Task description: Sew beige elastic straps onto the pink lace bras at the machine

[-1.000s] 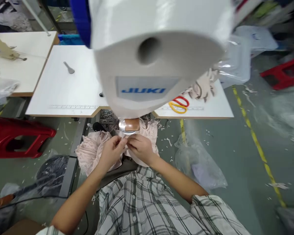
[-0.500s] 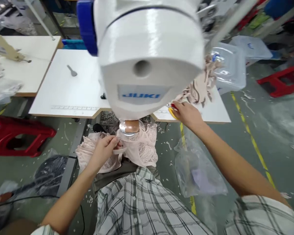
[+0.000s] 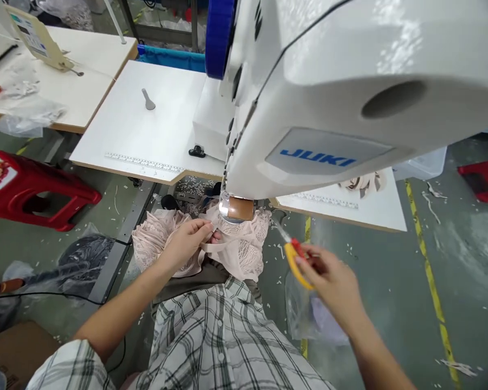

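My left hand (image 3: 193, 241) pinches the narrow strap of a pale pink lace bra (image 3: 244, 254), just left of the sewing machine's round metal end. The bra's lace cup hangs over my lap, under the white JUKI sewing machine (image 3: 309, 124). In my right hand (image 3: 329, 276) are scissors (image 3: 299, 262) with yellow and red handles. Their blades point up and left toward the bra, apart from it. A bunched pile of matching lace pieces (image 3: 158, 233) lies to the left of my left hand.
A white table (image 3: 166, 114) with a printed ruler carries a grey spoon-shaped tool (image 3: 148, 100). Beige fabric pieces (image 3: 364, 184) lie on its right part. Red stools (image 3: 36, 189) stand at the left and far right. A plastic bag (image 3: 305, 314) hangs below my right hand.
My right hand has lifted the scissors off the right tabletop and brought them down toward the bra. My left hand keeps its pinch on the strap. The view has shifted left.
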Tool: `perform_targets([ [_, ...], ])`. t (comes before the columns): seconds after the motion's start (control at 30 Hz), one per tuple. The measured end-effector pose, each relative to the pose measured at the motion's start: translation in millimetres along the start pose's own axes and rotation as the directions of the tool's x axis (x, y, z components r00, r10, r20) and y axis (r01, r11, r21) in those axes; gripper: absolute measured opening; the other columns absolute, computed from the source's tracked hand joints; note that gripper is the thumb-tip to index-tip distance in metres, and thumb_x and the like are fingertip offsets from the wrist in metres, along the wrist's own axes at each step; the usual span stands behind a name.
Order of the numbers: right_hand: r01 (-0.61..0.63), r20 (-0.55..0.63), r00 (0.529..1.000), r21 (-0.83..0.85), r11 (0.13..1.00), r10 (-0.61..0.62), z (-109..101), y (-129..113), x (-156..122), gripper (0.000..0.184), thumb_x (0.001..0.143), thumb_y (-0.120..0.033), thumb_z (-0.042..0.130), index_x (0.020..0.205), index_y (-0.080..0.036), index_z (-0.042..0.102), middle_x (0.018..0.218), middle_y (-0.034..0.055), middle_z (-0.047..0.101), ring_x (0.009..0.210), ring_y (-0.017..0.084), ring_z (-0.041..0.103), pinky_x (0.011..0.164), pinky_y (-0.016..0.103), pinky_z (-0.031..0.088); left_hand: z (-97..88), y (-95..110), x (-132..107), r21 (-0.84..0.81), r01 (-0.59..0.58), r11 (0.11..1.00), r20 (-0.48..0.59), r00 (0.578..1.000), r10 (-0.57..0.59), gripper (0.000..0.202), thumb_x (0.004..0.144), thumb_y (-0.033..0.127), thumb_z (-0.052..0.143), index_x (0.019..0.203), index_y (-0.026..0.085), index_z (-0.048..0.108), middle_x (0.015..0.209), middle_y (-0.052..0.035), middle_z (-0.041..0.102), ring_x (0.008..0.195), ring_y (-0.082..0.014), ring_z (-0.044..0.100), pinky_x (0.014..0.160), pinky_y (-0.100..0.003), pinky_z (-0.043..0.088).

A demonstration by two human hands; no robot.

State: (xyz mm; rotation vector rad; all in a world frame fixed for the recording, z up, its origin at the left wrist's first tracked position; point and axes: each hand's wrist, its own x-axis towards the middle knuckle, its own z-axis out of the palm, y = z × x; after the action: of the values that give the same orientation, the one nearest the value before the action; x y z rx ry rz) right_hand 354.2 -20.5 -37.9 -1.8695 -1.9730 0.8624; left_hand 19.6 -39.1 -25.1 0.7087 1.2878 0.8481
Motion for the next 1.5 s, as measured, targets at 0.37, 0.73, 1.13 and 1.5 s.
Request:
perform_targets([
  [0.37,0.398,0.054,0.914,0.069,0.915,-0.402,62,-67,-3,0.034,0.083,-0.033,0.066,0.115,-0.024,0.056,0.115,0.0105,0.064,0.098,0.026,0.065,0.071,0.036,0.057,2.8,2,1,0.086,-0.038,0.996,0.001,0.999,0.038,0.029,0.09,0.045,0.059,0.089,0.018,0.071,0.088,-0.0051,0.072,0.077,-0.0158,0.064,0.071,-0.026,0.053],
  [0.73,0.31,0.134,0.934,0.153,0.938,-0.33,68,-66,1,0.027,0.09,-0.038,0.063,0.114,-0.026,0.062,0.105,0.006,0.072,0.086,0.022,0.069,0.07,0.036,0.056,6.3,6,0,0.249,-0.101,0.963,-0.015,0.994,0.109,0.024,0.092,0.033,0.047,0.082,0.018,0.064,0.079,-0.0025,0.066,0.071,-0.0148,0.059,0.067,-0.026,0.049],
  [1.13,0.286,0.067,0.948,0.253,0.924,-0.312,77,-61,-10,0.036,0.078,-0.028,0.066,0.111,-0.025,0.052,0.108,0.0089,0.067,0.073,0.018,0.062,0.063,0.034,0.054,4.3,6,2,0.281,-0.135,0.95,-0.036,0.988,0.151,0.033,0.094,0.045,0.051,0.074,0.019,0.056,0.07,0.0011,0.058,0.061,-0.012,0.049,0.059,-0.024,0.04],
  [1.5,0.278,0.069,0.948,0.293,0.915,-0.311,82,-71,0,0.038,0.077,-0.028,0.067,0.113,-0.024,0.052,0.111,0.0087,0.066,0.075,0.018,0.061,0.065,0.033,0.053,-2.4,9,2,0.368,-0.159,0.916,-0.031,0.983,0.183,0.031,0.096,0.041,0.05,0.076,0.02,0.062,0.074,0.0001,0.065,0.066,-0.0136,0.056,0.062,-0.024,0.042],
])
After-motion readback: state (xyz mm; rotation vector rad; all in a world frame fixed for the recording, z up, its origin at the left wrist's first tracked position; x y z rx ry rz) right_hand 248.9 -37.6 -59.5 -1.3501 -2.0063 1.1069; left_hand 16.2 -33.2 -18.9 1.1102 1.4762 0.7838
